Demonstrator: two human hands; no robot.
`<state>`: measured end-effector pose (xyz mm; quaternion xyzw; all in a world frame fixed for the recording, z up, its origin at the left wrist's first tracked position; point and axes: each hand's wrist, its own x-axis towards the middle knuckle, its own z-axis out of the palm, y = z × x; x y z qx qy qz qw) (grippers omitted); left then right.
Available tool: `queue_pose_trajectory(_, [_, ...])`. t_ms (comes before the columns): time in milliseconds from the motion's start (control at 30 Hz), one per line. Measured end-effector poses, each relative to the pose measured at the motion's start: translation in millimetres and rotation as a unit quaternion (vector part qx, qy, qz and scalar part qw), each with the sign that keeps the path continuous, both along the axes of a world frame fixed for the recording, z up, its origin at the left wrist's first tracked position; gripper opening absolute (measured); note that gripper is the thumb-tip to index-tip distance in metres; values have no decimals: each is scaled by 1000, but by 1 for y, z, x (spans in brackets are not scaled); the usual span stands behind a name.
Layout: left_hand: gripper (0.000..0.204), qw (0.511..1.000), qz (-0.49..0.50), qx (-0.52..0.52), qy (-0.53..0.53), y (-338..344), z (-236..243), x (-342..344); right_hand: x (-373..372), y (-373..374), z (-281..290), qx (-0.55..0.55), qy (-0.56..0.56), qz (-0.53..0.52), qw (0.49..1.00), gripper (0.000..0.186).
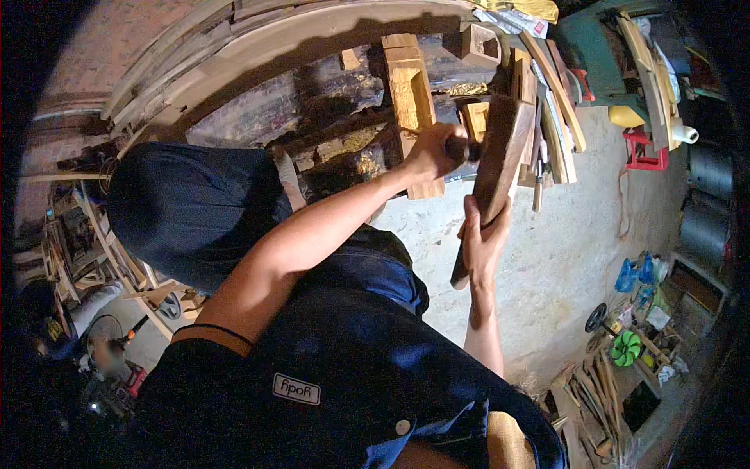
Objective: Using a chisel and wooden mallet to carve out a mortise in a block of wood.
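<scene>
A: What does the left hand [431,152] show?

B: It is closed in a fist around a dark tool handle [461,148]. The tool's working end is hidden behind the wood, so its kind cannot be told. The fist is pressed against the left edge of the dark board [500,156].

A: And up and left of that hand?

B: A pale, roughly hewn wood block [408,90] stands on end among dark timber scraps [344,125].

A: Where is the board itself?

B: It stands tilted between the two hands, its upper end level with the left hand and its lower end in the right hand.

A: The right hand [483,242]?

B: It is wrapped about the board's lower end from below, fingers curled over the near face, holding it clear of the concrete floor [562,250].

A: What lies beyond the hands to the right?

B: Leaning wooden slats [558,86] stand just past the board. Farther right is a red clamp-like tool [644,152], and low to the right of the right hand lies a green fan wheel [625,348] among small clutter.
</scene>
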<state>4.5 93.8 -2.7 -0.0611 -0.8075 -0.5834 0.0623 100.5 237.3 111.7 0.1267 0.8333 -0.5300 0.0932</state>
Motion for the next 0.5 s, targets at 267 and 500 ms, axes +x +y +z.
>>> queue_pose_trajectory(267, [23,933,104,290,-184,-56,33,-46,4,11,2,-23,30,-47,998,41])
queue_pose_trajectory(500, [30,972,100,75,-199,-43,17,-40,10,-1,14,-79,36,-51,995,38])
